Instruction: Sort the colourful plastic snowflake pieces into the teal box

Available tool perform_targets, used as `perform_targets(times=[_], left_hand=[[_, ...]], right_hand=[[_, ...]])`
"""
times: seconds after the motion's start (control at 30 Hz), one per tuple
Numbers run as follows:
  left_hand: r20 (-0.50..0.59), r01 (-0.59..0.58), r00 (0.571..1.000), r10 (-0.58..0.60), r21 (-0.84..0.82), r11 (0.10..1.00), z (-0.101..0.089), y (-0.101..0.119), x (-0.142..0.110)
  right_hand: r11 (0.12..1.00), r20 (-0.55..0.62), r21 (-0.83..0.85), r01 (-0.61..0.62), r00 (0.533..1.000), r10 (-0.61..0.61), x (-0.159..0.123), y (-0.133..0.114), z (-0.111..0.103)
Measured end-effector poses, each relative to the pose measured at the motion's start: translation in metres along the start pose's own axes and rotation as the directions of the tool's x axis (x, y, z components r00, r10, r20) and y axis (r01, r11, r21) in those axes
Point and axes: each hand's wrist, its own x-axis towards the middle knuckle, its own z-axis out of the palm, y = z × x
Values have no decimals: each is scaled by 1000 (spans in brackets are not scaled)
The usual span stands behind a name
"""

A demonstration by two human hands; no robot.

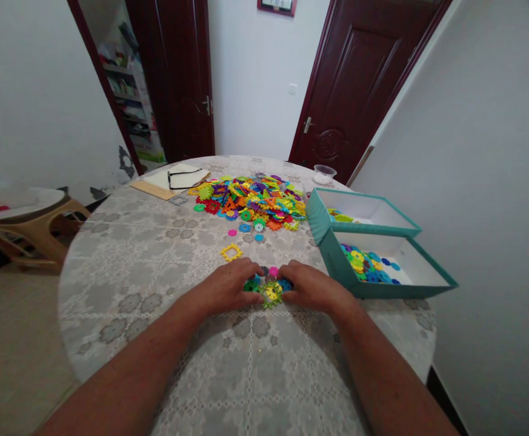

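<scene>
A small cluster of colourful plastic snowflake discs lies on the table, with a yellow disc (272, 293) on a lime-green notched piece at its near side. My left hand (232, 286) curls round the cluster's left side, thumb and fingers on a green disc (251, 286). On the opposite side my right hand (312, 287) grips a blue disc (285, 284) between thumb and fingers. A pink disc (273, 272) and a dark grey disc (265, 270) show at the far side, between the fingertips. Fingers partly cover the outer discs. Beyond my left hand lies a yellow square frame piece (231, 252).
A large heap of mixed plastic pieces (255, 203) spreads across the table's far middle. At right stands a teal two-part box (332, 254) holding more discs. Glasses (185, 178) rest on papers at far left; a clear plastic bowl (325, 174) sits at far right.
</scene>
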Motion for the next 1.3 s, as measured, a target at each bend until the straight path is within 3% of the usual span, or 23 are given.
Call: perform_targets(times=[0.17, 0.3, 0.47, 0.57, 0.7, 0.8, 1.0, 1.13, 1.3], left_hand=[[10, 5, 1000, -5, 54, 999, 9, 10, 6], [-11, 39, 999, -40, -45, 998, 10, 12, 6], [-27, 55, 997, -66, -307, 950, -9, 6, 4], [-138, 81, 980, -140, -366, 927, -27, -8, 0], [-352, 242, 877, -328, -267, 933, -39, -38, -4], [-423, 335, 815, -397, -214, 917, -34, -60, -1], [-417, 383, 833, -364, -40, 923, -11, -74, 10], [-342, 470, 839, -423, 64, 880, -6, -69, 15], [-323, 550, 804, -500, 82, 831, -9, -64, 20]], right_hand=[[1000, -46, 12, -20, 999, 21, 6, -1, 2], [993, -18, 116, 7, 1000, -5, 5, 6, -3], [995, -157, 75, -66, 985, 77, 5, 24, -5], [993, -159, 13, -119, 980, 120, 6, 30, 0], [983, -130, -25, -180, 976, 176, 10, 29, 7], [979, -135, -18, -202, 971, 198, 15, 27, 10], [975, -119, -62, -211, 972, 203, 18, 26, 11], [973, -243, -47, -224, 948, 207, 19, 24, 11], [981, -390, 124, -149, 902, 186, 23, 20, 11]])
